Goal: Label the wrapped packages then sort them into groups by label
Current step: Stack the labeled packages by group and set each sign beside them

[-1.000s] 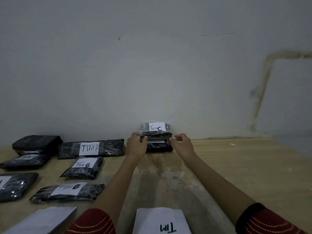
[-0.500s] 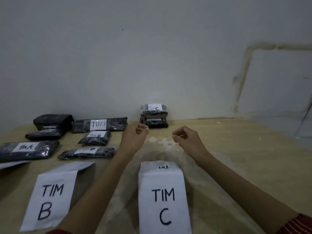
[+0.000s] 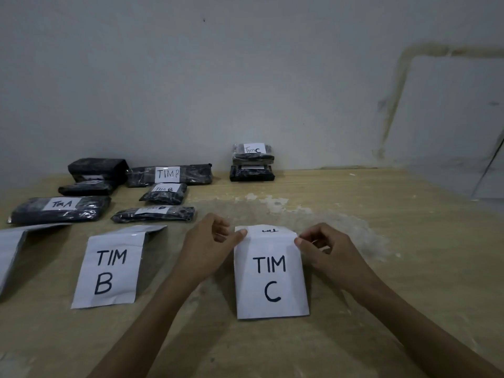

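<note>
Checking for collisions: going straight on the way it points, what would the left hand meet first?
The left hand would likely reach the TIM C package stack first; depth is unclear.

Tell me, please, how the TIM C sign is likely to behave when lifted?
Probably floppy: the TIM C sign is thin folded paper, which the left hand and right hand pinch at both top corners. Likely very light, so a nudge could slide or flatten it.
</note>
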